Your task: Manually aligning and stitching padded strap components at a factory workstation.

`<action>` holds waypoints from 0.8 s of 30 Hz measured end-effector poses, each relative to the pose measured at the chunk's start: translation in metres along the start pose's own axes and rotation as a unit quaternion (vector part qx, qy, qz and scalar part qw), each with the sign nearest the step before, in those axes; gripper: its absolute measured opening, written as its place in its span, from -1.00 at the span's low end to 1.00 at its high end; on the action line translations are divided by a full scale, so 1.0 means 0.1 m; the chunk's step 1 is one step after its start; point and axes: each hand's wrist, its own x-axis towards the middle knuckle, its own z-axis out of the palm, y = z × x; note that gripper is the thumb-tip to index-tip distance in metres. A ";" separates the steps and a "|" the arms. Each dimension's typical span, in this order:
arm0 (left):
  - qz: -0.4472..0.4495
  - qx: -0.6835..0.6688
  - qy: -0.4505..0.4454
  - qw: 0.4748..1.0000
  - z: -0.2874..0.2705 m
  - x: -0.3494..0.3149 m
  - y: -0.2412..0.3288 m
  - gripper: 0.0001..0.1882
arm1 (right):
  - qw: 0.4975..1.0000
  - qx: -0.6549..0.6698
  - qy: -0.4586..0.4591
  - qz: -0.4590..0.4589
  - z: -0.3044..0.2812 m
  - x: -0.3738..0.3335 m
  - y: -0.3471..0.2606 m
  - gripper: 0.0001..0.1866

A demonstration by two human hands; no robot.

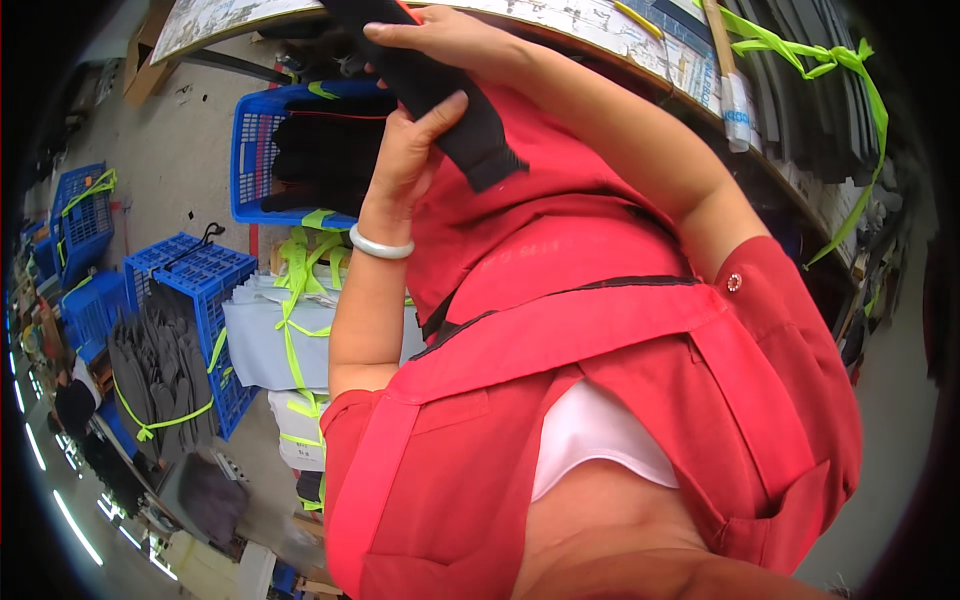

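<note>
A long black knit piece (467,125) with a ribbed lower end runs slantwise between my hands, above my red apron (560,240). A bit of orange-red edging shows near its upper part. My left hand (407,150), below a white bangle (381,243), pinches the middle of the piece with the thumb on top. Farther up, my right hand (462,42) grips it, thumb laid across and fingers mostly hidden behind. The top end of the piece runs out of the picture.
A worktable (250,22) edges the far side, with grey stacked pieces (810,90) tied in neon-yellow strips at right. A blue basket (240,150) of black knit pieces stands left. Beyond are light-blue bundles (265,335), a blue crate (205,275) and dark grey bundles (160,370).
</note>
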 end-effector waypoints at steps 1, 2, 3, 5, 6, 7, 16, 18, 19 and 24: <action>0.006 -0.041 0.004 0.999 -0.01 0.02 0.05 -0.68 | 0.984 0.160 -0.071 -0.044 -0.10 0.07 0.17 -0.68; 0.012 -0.083 0.009 0.996 -0.06 0.05 0.10 -0.69 | 0.935 0.315 -0.139 -0.088 -0.27 0.12 0.43 -0.74; 0.027 -0.098 0.009 0.995 -0.17 0.04 0.13 -0.72 | 0.953 0.206 -0.170 -0.146 -0.37 0.09 0.63 -0.63; 0.026 -0.140 0.040 0.989 -0.46 0.06 0.12 -0.70 | 0.928 0.131 -0.314 -0.154 -0.53 -0.07 0.77 -0.34; 0.018 -0.158 0.042 0.986 -0.54 0.06 0.09 -0.69 | 0.924 0.118 -0.341 -0.129 -0.53 -0.20 0.75 -0.35; 0.017 -0.160 0.042 0.986 -0.52 0.07 0.04 -0.69 | 0.940 0.121 -0.291 -0.130 -0.46 -0.29 0.74 -0.38; 0.113 -0.140 0.145 0.973 -0.17 0.02 -0.17 -0.79 | 0.987 0.124 -0.030 -0.101 -0.09 -0.36 1.04 -0.68; 0.115 -0.132 0.106 0.979 -0.32 0.08 -0.12 -0.68 | 0.949 0.277 -0.143 0.047 -0.13 -0.30 1.05 -0.76; 0.130 -0.147 0.123 0.973 -0.33 0.10 -0.14 -0.72 | 0.915 0.330 -0.198 0.119 -0.07 -0.38 1.06 -0.76; 0.094 -0.116 0.157 0.976 -0.18 -0.03 -0.24 -0.80 | 0.895 0.241 -0.350 0.138 0.05 -0.66 1.08 -0.80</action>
